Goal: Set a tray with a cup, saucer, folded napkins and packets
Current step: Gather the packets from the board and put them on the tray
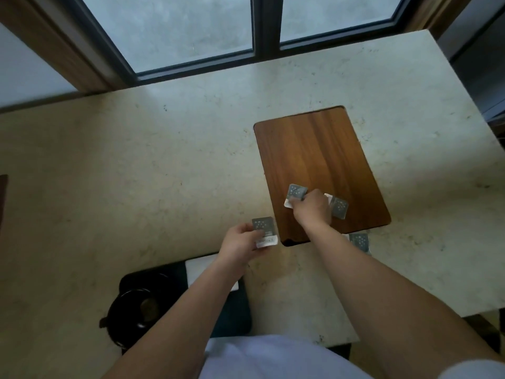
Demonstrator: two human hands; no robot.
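Packet in right hand

Single head-worn wide-angle view, looking steeply down and forward onto the pale speckled stone counter. The dark-framed window is filling the top of the frame; both forearms are entering from the bottom edge. The rectangular brown wooden tray is sitting right of centre, at arm's reach.

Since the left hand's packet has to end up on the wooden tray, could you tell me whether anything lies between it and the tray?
Nothing visible does. The left hand holds its packet just off the tray's near-left edge, with only bare counter between. The right hand and two packets occupy the tray's near end; the far part is free.
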